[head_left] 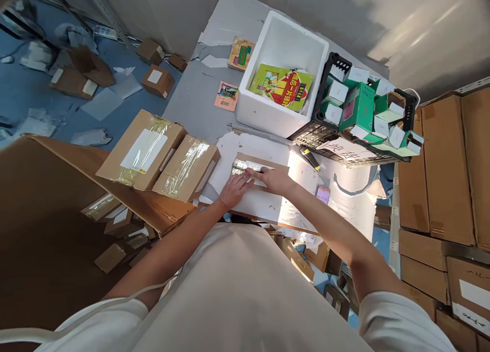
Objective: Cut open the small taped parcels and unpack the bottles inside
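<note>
A small brown cardboard box [280,169] lies flat on the work table, with clear tape and a white strip across its top. My left hand [233,190] rests on the box's near left part, fingers stretched out over the taped surface. From the right, my right hand [273,180] reaches onto the same box, its extended fingers touching the top close to the left fingertips. Neither hand wraps round anything. Left of the hands sit two larger taped boxes, one plain [187,167] and one with a white label [143,150].
Behind the small box stands a white foam box [255,109] holding colourful booklets. Beside it is a black crate [325,127] of green and white cartons. A yellow-black cutter [311,158] lies on the table [264,209]. Stacked cartons [444,163] rise at right; a large open carton [49,199] stands left.
</note>
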